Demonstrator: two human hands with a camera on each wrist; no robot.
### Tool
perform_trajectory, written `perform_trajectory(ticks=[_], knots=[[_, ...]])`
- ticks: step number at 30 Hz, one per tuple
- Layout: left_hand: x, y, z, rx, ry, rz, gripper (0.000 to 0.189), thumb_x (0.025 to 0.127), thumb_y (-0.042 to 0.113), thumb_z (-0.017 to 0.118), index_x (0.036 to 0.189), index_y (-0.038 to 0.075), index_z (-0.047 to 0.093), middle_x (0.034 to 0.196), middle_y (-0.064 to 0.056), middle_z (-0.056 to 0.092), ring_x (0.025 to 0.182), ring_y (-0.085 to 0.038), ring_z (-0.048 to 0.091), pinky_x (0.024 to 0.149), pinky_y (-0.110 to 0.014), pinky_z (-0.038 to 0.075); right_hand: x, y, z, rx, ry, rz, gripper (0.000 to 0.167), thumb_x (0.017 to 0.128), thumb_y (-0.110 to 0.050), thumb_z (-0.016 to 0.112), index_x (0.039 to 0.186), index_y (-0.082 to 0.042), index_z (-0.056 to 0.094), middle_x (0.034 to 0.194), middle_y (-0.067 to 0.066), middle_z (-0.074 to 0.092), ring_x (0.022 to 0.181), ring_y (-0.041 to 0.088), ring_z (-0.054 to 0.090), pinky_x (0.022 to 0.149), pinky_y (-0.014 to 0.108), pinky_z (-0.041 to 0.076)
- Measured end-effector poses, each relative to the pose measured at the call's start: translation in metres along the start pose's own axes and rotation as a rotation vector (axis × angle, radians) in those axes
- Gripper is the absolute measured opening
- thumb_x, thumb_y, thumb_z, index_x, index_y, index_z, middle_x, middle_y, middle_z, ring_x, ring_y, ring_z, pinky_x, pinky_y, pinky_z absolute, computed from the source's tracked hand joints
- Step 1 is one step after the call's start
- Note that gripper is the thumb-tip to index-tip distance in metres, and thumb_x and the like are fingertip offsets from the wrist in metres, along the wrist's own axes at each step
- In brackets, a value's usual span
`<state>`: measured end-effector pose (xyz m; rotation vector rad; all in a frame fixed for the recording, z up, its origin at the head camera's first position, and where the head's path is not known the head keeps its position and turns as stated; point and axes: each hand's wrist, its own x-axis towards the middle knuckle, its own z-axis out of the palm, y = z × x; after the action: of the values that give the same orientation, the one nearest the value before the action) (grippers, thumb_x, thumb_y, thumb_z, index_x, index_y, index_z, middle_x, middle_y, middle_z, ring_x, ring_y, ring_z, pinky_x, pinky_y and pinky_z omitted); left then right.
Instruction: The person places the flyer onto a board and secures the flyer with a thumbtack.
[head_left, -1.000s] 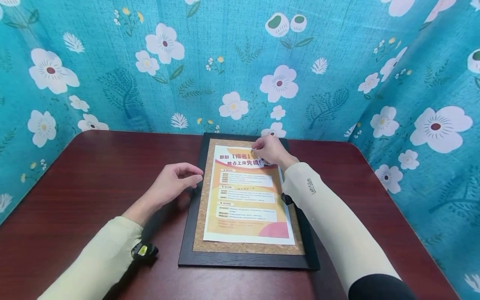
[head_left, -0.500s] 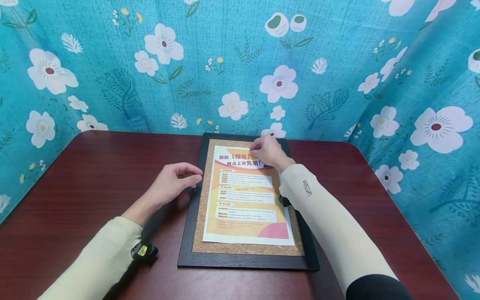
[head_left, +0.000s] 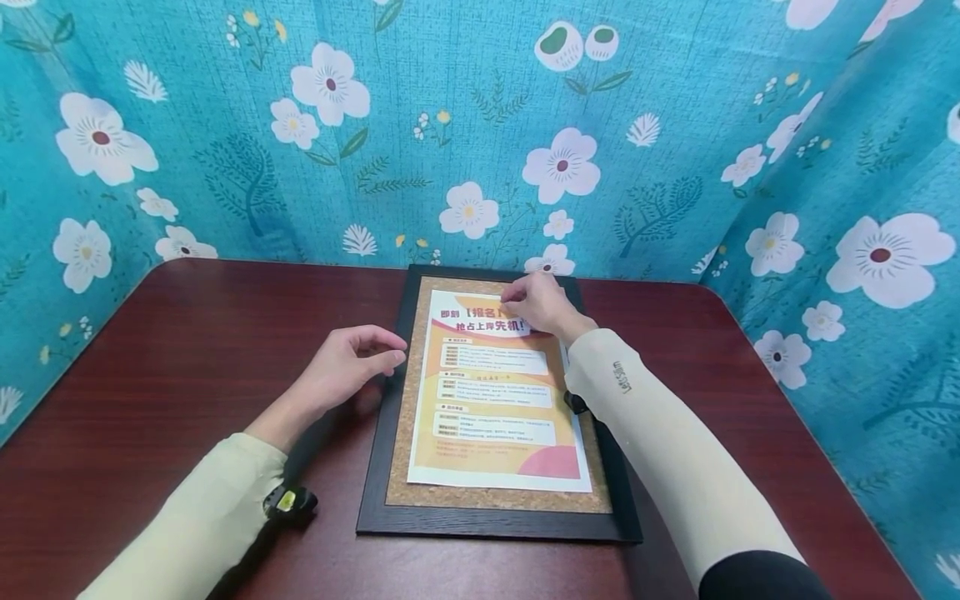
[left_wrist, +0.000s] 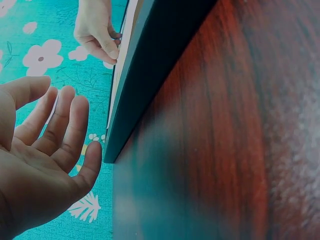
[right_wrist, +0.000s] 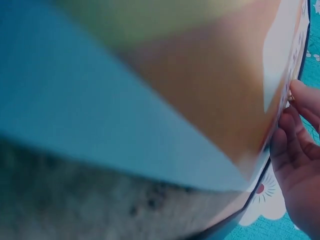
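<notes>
A printed poster [head_left: 491, 433] in yellow, orange and white lies on a cork board [head_left: 495, 497] with a black frame [head_left: 495, 523]. At the poster's top, my right hand [head_left: 543, 302] pinches a tiny gold-coloured thumbtack [right_wrist: 290, 98] between thumb and fingers, against the sheet. The fingers hide most of the tack and part of the headline. My left hand [head_left: 347, 367] is by the frame's left side, fingers loosely bent and holding nothing; in the left wrist view its palm [left_wrist: 35, 170] shows bare. Whether its fingertips touch the frame, I cannot tell.
The board rests on a dark red wooden table [head_left: 225, 350], near its back edge. Behind and to the right hangs a blue flowered curtain [head_left: 420, 158]. Each forearm wears a pale sleeve [head_left: 660, 433] and a small black wrist device [head_left: 291, 501].
My right hand has shifted very slightly left along the poster's top and stays there, still pinching. The left hand, poster and board keep their places; the head view moves a little.
</notes>
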<state>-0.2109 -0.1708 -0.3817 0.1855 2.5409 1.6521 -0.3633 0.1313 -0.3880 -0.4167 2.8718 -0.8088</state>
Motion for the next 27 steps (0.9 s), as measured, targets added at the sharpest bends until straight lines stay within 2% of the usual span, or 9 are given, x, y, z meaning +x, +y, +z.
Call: perform_trajectory(ticks=[5,8,14,17,27], knots=[[-0.0004,-0.0007,-0.001,0.001,0.001,-0.008,0.027,0.095,0.018,0.071,0.118,0.004,0.071,0.1,-0.011,0.072,0.087,-0.028,0.065,0.08,-0.042,0.054,-0.0005,0.0017,-0.0034,0.05,-0.047,-0.012,0.019,0.095,-0.011,0.069,0.113,-0.009,0.076,0.112,0.007,0.07,0.103,0.022,0.058,0.094,0.041,0.048],[-0.0006,-0.0021,-0.0012,-0.004,-0.005,-0.011,0.027,0.095,0.017,0.071,0.118,0.003,0.071,0.101,-0.011,0.072,0.087,-0.028,0.065,0.08,-0.042,0.054,0.0002,0.0031,-0.0033,0.069,-0.053,-0.01,0.019,0.096,-0.013,0.069,0.113,-0.009,0.076,0.112,0.007,0.07,0.1,0.021,0.059,0.09,0.037,0.048],[0.0008,-0.0044,-0.0007,-0.013,-0.008,0.0,0.028,0.095,0.016,0.071,0.118,0.002,0.07,0.1,-0.01,0.072,0.087,-0.028,0.065,0.079,-0.042,0.054,0.0021,0.0066,-0.0017,0.117,-0.031,0.03,0.014,0.095,-0.015,0.071,0.106,-0.011,0.078,0.103,0.007,0.07,0.081,0.019,0.06,0.061,0.029,0.047],[0.0013,-0.0048,-0.0005,-0.02,-0.013,0.001,0.027,0.094,0.016,0.071,0.118,0.002,0.07,0.1,-0.011,0.072,0.086,-0.028,0.065,0.079,-0.042,0.054,0.0031,0.008,-0.0001,0.144,-0.02,0.058,0.011,0.095,-0.015,0.071,0.103,-0.011,0.079,0.099,0.007,0.07,0.072,0.02,0.06,0.053,0.028,0.044],[0.0012,-0.0037,-0.001,-0.02,-0.013,-0.019,0.027,0.094,0.015,0.072,0.118,0.002,0.071,0.1,-0.011,0.072,0.087,-0.029,0.066,0.079,-0.041,0.054,0.0009,0.0042,0.0027,0.088,0.065,0.067,0.006,0.095,-0.015,0.071,0.097,-0.01,0.074,0.099,0.005,0.068,0.09,0.022,0.061,0.069,0.033,0.051]])
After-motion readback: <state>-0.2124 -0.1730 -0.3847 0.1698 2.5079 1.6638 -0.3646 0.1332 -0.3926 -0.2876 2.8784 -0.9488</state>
